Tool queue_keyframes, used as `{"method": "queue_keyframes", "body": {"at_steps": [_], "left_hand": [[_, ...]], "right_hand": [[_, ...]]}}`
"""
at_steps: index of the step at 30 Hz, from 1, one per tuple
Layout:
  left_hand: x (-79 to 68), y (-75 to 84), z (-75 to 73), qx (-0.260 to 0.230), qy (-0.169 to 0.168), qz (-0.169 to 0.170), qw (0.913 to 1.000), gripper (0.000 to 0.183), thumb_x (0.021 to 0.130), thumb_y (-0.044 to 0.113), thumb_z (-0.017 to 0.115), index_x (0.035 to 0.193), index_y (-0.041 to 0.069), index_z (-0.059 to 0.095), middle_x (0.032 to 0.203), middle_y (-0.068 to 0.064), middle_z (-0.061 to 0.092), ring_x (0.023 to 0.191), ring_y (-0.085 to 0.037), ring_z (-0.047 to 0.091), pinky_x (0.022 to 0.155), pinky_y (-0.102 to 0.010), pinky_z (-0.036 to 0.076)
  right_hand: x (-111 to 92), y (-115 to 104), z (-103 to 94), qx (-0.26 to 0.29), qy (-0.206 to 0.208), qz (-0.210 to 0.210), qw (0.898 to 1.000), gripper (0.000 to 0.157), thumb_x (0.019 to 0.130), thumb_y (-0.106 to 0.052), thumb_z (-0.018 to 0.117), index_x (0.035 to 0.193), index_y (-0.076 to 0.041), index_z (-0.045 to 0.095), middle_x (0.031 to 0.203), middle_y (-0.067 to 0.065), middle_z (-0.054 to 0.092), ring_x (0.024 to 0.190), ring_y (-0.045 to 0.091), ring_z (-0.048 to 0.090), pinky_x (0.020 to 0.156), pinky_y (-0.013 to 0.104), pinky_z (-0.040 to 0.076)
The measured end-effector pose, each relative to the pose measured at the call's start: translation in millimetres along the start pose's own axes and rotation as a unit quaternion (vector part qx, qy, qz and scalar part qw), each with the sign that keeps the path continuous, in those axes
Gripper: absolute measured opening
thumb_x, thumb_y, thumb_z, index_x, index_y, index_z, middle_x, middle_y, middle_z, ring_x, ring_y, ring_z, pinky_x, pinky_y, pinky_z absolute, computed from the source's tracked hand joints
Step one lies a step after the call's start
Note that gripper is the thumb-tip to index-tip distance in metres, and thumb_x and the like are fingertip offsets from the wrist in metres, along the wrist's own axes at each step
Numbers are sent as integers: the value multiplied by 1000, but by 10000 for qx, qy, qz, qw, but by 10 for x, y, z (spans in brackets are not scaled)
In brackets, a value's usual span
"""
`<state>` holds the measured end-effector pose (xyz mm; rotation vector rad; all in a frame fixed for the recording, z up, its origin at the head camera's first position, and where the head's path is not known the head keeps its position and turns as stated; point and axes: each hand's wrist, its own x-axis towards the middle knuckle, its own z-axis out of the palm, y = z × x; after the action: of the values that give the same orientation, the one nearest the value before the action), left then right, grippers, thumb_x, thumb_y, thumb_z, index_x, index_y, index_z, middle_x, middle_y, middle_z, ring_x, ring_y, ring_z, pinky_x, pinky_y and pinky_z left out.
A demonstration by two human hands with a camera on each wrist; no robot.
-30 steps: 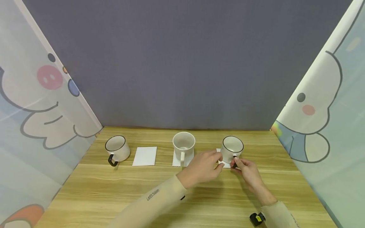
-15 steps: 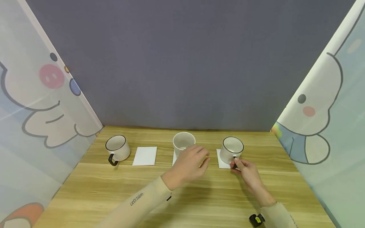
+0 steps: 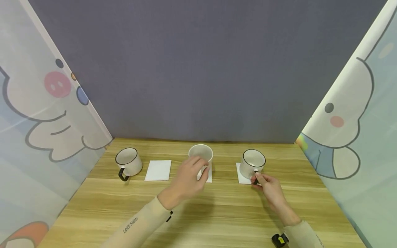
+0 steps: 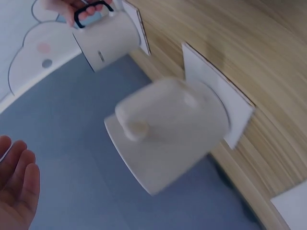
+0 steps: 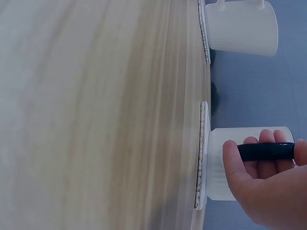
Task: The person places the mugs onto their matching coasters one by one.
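Observation:
My right hand (image 3: 271,189) grips the black handle (image 5: 268,151) of a white mug with a dark rim (image 3: 248,168). This mug stands upright on a white square coaster (image 3: 241,177). My left hand (image 3: 187,177) hovers in front of the plain white mug (image 4: 168,136) in the middle, hiding part of it in the head view. In the left wrist view its fingers (image 4: 21,177) are loosely bent, apart from that mug, and hold nothing. The middle mug is upright on its own coaster (image 4: 240,115), white handle toward me.
Another white mug with a dark rim and black handle (image 3: 131,165) stands on the wooden table (image 3: 223,220) at the left. Beside it lies a bare white coaster (image 3: 158,170). A grey panel (image 3: 198,75) rises behind; printed cloths (image 3: 347,103) flank both sides.
My left hand has moved left, from beside the right mug to in front of the middle mug. My right hand stays on the black handle, and the mugs have not moved.

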<state>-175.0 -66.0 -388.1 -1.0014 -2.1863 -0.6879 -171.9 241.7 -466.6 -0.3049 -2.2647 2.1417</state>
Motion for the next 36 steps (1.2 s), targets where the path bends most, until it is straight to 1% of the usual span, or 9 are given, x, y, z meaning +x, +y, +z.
{"method": "queue_keyframes", "body": {"at_steps": [5,8,11,16,22,25,28,31,36], "left_hand": [[-42,-117,-100,69,291,-114,9995,6,90,9,66,95,7,67,91,-3,66,81,-19,59,69,-33,51],[-56,-190,-150,182,453,-174,9987,7,89,10,66,96,7,68,91,-3,67,81,-20,61,65,-32,52],[-62,-272,-238,221,600,-252,9976,8,89,10,66,96,6,69,92,-4,68,82,-21,64,67,-34,54],[-75,-412,-434,242,879,-374,9951,10,90,9,67,97,3,69,93,-7,69,86,-25,66,72,-39,56],[-59,-558,-668,205,1417,-379,9890,9,90,4,64,97,0,69,91,-11,68,82,-30,63,71,-44,53],[-59,-606,-753,184,1634,-410,9855,9,89,0,64,96,2,69,91,-12,68,81,-31,63,70,-43,52],[-87,-653,-811,204,1700,-517,9839,10,88,-3,65,96,1,69,90,-12,67,80,-31,62,69,-41,51],[-135,-717,-859,237,1631,-697,9839,9,89,-4,65,96,0,68,90,-13,66,82,-31,62,71,-41,50],[-262,-855,-949,311,1487,-1091,9824,7,90,-4,64,96,-2,67,90,-15,65,83,-31,62,70,-43,50]], "right_hand": [[-1,-4,-3,-22,21,-11,10000,38,108,-16,47,109,20,59,100,11,61,92,15,62,90,35,56],[0,-5,-8,-51,29,-12,10000,38,108,-16,47,109,20,59,100,11,61,93,16,62,89,34,56],[2,-1,-5,-39,24,-5,10000,38,108,-16,48,109,20,59,100,11,62,93,17,63,89,34,56],[-2,6,-1,3,2,-8,10000,38,108,-16,48,109,21,59,99,11,62,93,15,63,90,35,56],[-4,-2,-10,-25,15,-17,10000,38,108,-17,48,109,20,59,100,11,62,94,16,63,90,34,56],[-8,-6,-21,-66,8,-39,10000,38,108,-17,48,107,18,61,100,10,62,94,16,63,90,34,56],[-7,-9,-24,-85,-1,-50,10000,38,108,-17,48,107,18,61,100,10,62,94,16,63,90,34,56],[-4,-7,-21,-80,10,-53,10000,38,108,-17,48,108,19,60,100,11,62,94,16,63,90,35,56],[-9,-4,-14,-57,4,-53,10000,38,108,-17,48,109,19,60,99,11,63,92,16,63,89,34,56]]}}
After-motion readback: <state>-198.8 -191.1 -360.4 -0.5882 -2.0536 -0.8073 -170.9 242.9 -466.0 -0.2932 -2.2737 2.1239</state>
